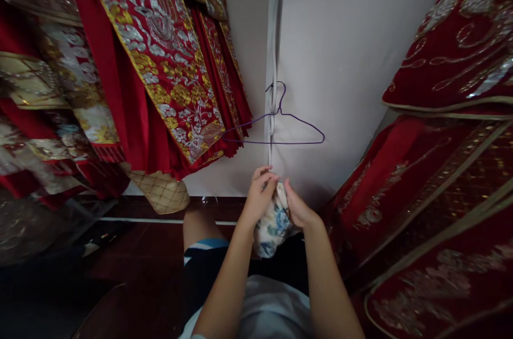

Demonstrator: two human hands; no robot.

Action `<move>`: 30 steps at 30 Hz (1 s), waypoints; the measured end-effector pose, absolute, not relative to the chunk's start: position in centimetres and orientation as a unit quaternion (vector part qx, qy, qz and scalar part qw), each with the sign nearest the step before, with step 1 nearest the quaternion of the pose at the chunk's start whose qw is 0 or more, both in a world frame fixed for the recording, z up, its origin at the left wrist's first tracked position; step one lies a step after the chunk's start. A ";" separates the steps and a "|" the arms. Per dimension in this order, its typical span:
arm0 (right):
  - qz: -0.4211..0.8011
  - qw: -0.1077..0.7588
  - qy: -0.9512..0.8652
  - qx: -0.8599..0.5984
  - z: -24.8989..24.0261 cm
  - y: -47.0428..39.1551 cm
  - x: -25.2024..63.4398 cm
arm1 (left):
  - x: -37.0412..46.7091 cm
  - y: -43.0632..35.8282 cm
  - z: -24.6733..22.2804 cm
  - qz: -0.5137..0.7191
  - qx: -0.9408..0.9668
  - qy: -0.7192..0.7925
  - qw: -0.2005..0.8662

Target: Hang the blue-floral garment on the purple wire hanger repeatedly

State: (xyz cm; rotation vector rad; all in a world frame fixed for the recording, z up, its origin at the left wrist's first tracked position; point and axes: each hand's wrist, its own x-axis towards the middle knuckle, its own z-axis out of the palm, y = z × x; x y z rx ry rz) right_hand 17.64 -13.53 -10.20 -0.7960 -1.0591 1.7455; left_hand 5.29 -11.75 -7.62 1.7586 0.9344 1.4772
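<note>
2 hands [260, 194] w/ grip on wht/blue floral cloth [275, 225]; 1 purple hanger [280, 110] beyond

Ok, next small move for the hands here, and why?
Probably ease the upper edge of the floral cloth apart between the left hand and the right hand. The cloth looks bunched, and both hands are at its upper end. The purple hanger above them is bare, so I'd judge opening the cloth comes before lifting it.
</note>
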 end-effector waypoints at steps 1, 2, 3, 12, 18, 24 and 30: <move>0.715 0.438 -0.445 -0.315 -10.1 -14.0 17.6 | 4.6 -11.8 -7.7 0.543 0.674 0.356 0.353; 0.717 0.425 -0.456 -0.311 -10.0 -14.4 17.7 | 3.7 -11.9 -7.9 0.515 0.676 0.350 0.395; 0.718 0.422 -0.460 -0.308 -9.8 -14.7 18.0 | 2.9 -12.1 -8.3 0.478 0.678 0.339 0.443; 0.573 0.478 -0.523 -0.412 -1.9 -11.3 24.5 | -6.4 -12.1 -11.6 0.190 0.815 0.401 0.372; 0.391 0.505 -0.617 -0.460 0.0 -3.6 23.4 | -9.5 -8.0 -8.7 0.264 0.850 0.445 0.096; 0.328 0.454 -0.664 -0.496 -3.8 0.2 21.9 | -10.7 -5.6 -6.0 0.276 0.831 0.481 0.033; 0.196 0.531 -0.649 -0.508 -5.6 0.2 22.4 | -10.8 -4.3 -5.6 0.325 0.830 0.449 0.057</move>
